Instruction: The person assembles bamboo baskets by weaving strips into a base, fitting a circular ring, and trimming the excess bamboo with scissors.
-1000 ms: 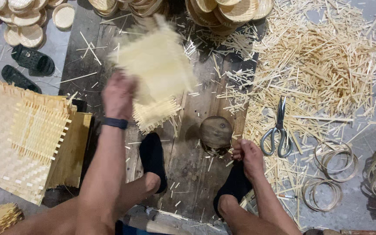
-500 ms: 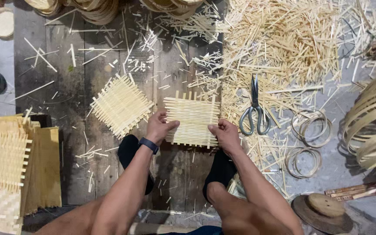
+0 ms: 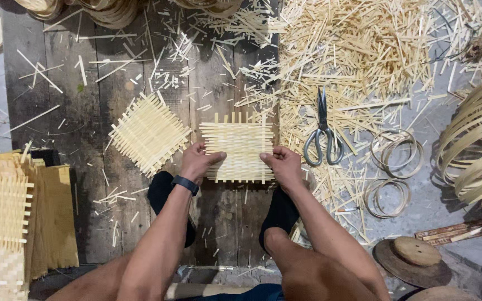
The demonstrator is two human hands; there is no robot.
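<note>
ok, floor view: i'm looking down at dark weathered wooden floor planks [image 3: 85,83], with grey concrete floor [image 3: 436,200] to the right. loose pale bamboo splints [image 3: 358,56] are heaped across the upper right and scattered thin over the planks.

counts:
- 2 small square woven bamboo mats on the planks: one square woven bamboo mat [image 3: 240,146] between my hands, a second tilted woven bamboo mat [image 3: 149,134] just beside it to the left, apart from the hands.
- 1 pair of grey metal scissors [image 3: 323,131] lying shut on the splints, right of the held mat.
- 2 sets of thin coiled bamboo rings [image 3: 393,173] on the concrete, near the scissors.
- 1 stack of wide bent bamboo hoops [image 3: 475,145] at the right edge.
- 1 stack of larger woven bamboo sheets [image 3: 12,217] at the left edge, exact count unclear.
- 1 round brown wooden disc [image 3: 414,253] at lower right.
- shallow round bamboo trays [image 3: 101,8] along the top edge, cropped, contents not visible.

hands: left hand [image 3: 198,161], black band on the wrist, pinches the mat's lower left edge, thumb on top, other fingers curled under. right hand [image 3: 282,164] pinches the lower right edge the same way. mat lies flat, just ahead of my two black-socked feet.
</note>
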